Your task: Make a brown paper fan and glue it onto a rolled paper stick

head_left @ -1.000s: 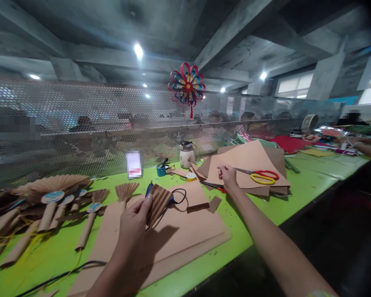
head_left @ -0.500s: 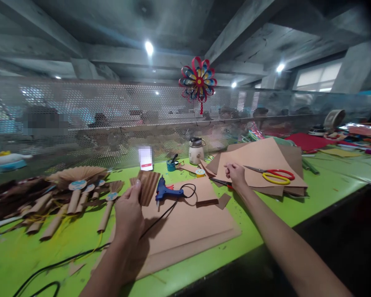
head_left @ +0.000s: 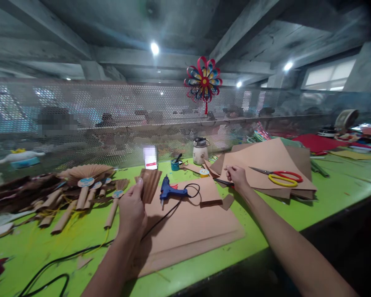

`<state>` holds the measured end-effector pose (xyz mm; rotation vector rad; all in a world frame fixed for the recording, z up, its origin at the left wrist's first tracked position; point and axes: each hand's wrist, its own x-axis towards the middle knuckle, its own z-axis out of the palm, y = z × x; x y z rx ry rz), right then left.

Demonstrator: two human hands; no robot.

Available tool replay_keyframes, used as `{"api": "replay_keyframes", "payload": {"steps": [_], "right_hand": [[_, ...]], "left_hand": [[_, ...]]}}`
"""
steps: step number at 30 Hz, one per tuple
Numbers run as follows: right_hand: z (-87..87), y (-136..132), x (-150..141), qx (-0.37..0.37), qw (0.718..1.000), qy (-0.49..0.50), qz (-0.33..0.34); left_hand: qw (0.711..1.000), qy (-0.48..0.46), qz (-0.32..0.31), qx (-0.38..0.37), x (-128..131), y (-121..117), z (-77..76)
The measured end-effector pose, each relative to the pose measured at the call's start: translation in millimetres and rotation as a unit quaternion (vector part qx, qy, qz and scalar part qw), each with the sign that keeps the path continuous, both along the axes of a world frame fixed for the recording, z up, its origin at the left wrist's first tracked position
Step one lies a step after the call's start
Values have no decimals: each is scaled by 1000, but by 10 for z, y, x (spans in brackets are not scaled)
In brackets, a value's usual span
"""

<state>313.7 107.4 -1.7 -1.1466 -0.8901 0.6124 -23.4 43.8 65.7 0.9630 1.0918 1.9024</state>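
Note:
My left hand (head_left: pixel 132 213) is closed on a pleated brown paper piece (head_left: pixel 150 183), holding it upright above a stack of tan sheets (head_left: pixel 191 231). A blue glue gun (head_left: pixel 170 191) with a black cord lies on that stack just right of the pleated piece. My right hand (head_left: pixel 235 176) is stretched out to the edge of a pile of brown paper (head_left: pixel 262 163), fingers curled in a fist over a dark scissor-like tool (head_left: pixel 222 182) with a red handle; what it grips is hidden.
Red and yellow scissors (head_left: pixel 280 177) lie on the brown pile. Several finished paper fans on rolled handles (head_left: pixel 86 187) lie at left on the green table (head_left: pixel 327 194). A small jar (head_left: pixel 200 151), blue pot (head_left: pixel 174 164) and tape roll (head_left: pixel 204 173) stand near the mesh screen.
My left hand carried the pleated piece left and away, uncovering the glue gun. The view swung slightly left. My right hand stayed at the paper pile's edge.

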Motion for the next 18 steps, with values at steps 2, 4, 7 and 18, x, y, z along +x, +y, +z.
{"api": "replay_keyframes", "payload": {"steps": [2,4,7,18], "right_hand": [[-5,-5,-20,-7,1000,-18,5],[-8,-8,-38,-14,999,-40,8],[-20,-5,-57,-24,997,-75,10],[-20,157,-137,-84,951,-297,-28]], "left_hand": [[1000,-3,-13,-5,5,2,-12],[999,-1,-32,-9,1,15,-43],[999,-3,-43,-16,-5,35,-93],[995,64,-74,-14,9,-15,-147]]}}
